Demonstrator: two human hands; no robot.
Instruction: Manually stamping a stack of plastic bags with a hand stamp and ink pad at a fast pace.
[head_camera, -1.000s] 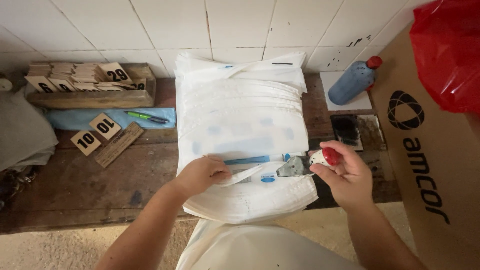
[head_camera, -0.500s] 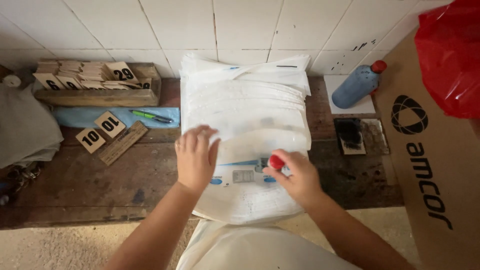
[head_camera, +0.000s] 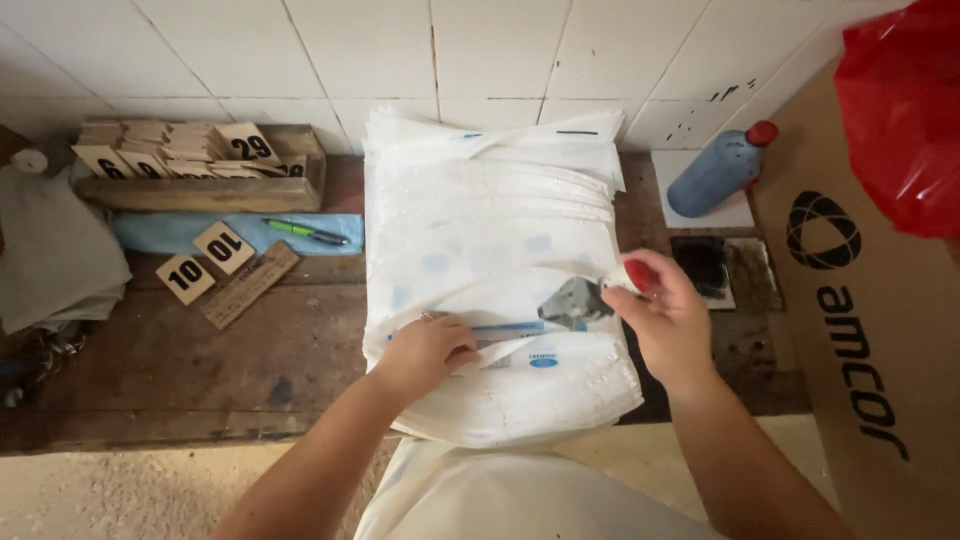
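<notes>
Cardboard fills the right edge, a big brown box cut off by the frame, with a red plastic bag above it, also only partly in view. On the dark wooden bench against the white tiled wall lies a thick stack of white bags; its near edge overhangs the bench, and how many sheets it holds cannot be counted. Faint blue marks show through the upper sheets but are too blurred to read as shapes.

To the left, a grey cloth runs out of frame, and a wooden tray holds small numbered tags; two loose tags and a green pen lie on or just beside a blue sheet. To the right stands a tilted blue bottle with a red cap, and near it a black ink pad.

The left hand rests knuckles up on the stack, fingers curled and pinching the folded edge of the top sheet. The right hand hovers at the stack's right edge, fingers closed around a stamp with a red knob; its grey base points left, over the top sheet. Whether the base touches the sheet is unclear.
</notes>
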